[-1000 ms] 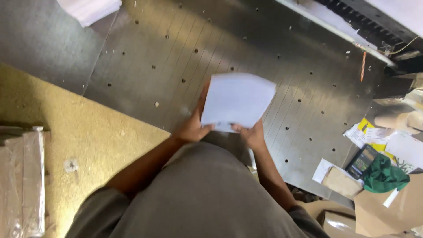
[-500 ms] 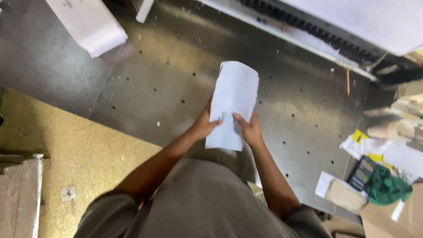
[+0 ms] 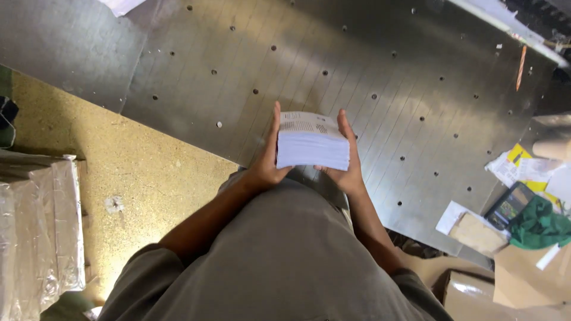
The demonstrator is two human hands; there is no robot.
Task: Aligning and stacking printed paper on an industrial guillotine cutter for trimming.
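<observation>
Two hands are closed on one thick stack of white sheets, one at each side. The fingers of the left hand are laid along the stack's left edge, with the thumb stretched up beside it; the fingers of the right hand are pressed against the right edge, the fingertips reaching to the far corner. The stack is thereby clamped between both palms and is held close in front of the body, above the near edge of the metal table.

The stack's near face shows as an even, squared block of paper edges, and its top sheet carries lines of small print. From this it may be judged that the sheets are already gathered and aligned; the stack has not been set down on anything, and it is raised clear of the table as far as can be told.

Around the hands, the grey steel surface is dotted with small round holes and ruled with fine lines. At the far left corner, a part of another white pile is seen. To the left, a yellowish speckled floor is visible, with a bundle wrapped in clear plastic lying on it. To the right, loose papers, a dark calculator, a green cloth and brown cardboard are heaped.
</observation>
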